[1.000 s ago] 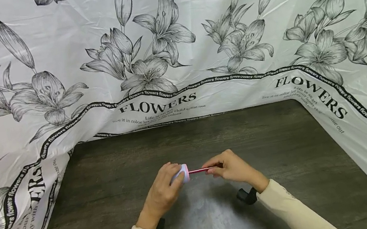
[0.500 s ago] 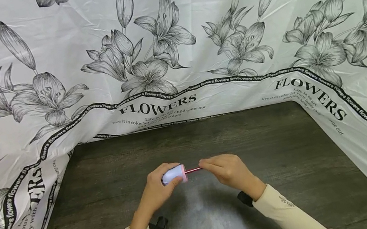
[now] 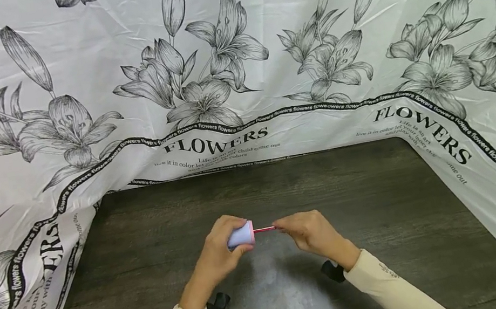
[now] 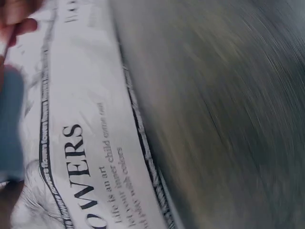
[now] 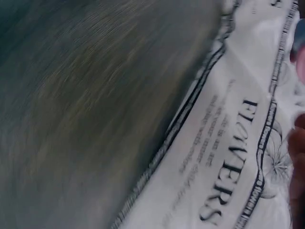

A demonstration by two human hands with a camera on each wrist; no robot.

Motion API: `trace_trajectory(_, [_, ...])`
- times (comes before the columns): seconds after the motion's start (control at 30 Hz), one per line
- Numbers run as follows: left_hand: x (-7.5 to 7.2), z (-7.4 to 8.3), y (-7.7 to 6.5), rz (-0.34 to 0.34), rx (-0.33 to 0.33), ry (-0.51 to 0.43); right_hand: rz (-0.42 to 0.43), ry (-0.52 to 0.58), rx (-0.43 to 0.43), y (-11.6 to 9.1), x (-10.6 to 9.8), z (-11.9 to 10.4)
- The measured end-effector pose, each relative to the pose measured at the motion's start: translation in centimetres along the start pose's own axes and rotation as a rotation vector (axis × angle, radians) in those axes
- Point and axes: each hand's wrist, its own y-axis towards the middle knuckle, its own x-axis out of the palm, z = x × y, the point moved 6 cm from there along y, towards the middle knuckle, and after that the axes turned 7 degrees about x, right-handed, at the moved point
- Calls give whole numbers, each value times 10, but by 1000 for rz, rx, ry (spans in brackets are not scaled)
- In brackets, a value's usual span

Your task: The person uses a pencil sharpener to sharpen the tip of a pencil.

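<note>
While the left hand is gripping a lavender cylinder in the lower middle of the head view, the right hand is pinching a thin red stick that is running rightward from the cylinder's pink end, above a dark table.

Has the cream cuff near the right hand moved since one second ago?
Yes: the cream cuff near the right hand has moved slightly leftward in the head view, farther from the back right corner of the dark tabletop.
</note>
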Motion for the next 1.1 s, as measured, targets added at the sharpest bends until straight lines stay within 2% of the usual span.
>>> trace_trajectory(0.07, [1,9,-1,46,194,139,-115,208,177,-1,4,10])
trace_trajectory(0.13, [4,15,-4,70,326,255,-214,381,359,-4,7,19])
trace_trajectory(0.2, [5,17,-7,86,383,297,-275,462,485,-6,8,25])
trace_trajectory(0.27, [5,15,-10,95,364,288,-288,430,483,-4,7,25])
trace_trajectory(0.33, [4,11,-11,103,302,234,-254,324,405,0,4,20])
trace_trajectory(0.47, [0,1,-9,107,111,85,-84,-20,93,5,-3,5])
trace_trajectory(0.57, [-1,-7,-8,66,-96,-66,73,-243,-139,1,-6,-8])
trace_trajectory(0.63, [0,-14,-9,14,-253,-182,154,-314,-254,-2,-6,-15])
trace_trajectory(0.7, [2,-20,-13,-45,-403,-284,203,-345,-324,-6,-5,-19])
trace_trajectory(0.77, [5,-24,-16,-100,-499,-351,230,-349,-350,-7,-4,-21])
trace_trajectory(0.8, [5,-25,-17,-119,-529,-376,234,-355,-347,-7,-3,-21])
trace_trajectory(0.87, [5,-26,-17,-133,-547,-386,226,-353,-326,-7,-2,-20])
trace_trajectory(0.9, [4,-25,-16,-127,-534,-376,215,-349,-309,-6,-2,-19])
trace_trajectory(0.97, [3,-21,-13,-97,-449,-326,186,-327,-272,-5,-1,-16])
trace_trajectory(1.03, [2,-13,-9,-51,-276,-217,150,-292,-235,-3,-1,-14])
trace_trajectory(1.1, [2,-1,-6,8,-58,-56,111,-236,-193,0,-3,-13])
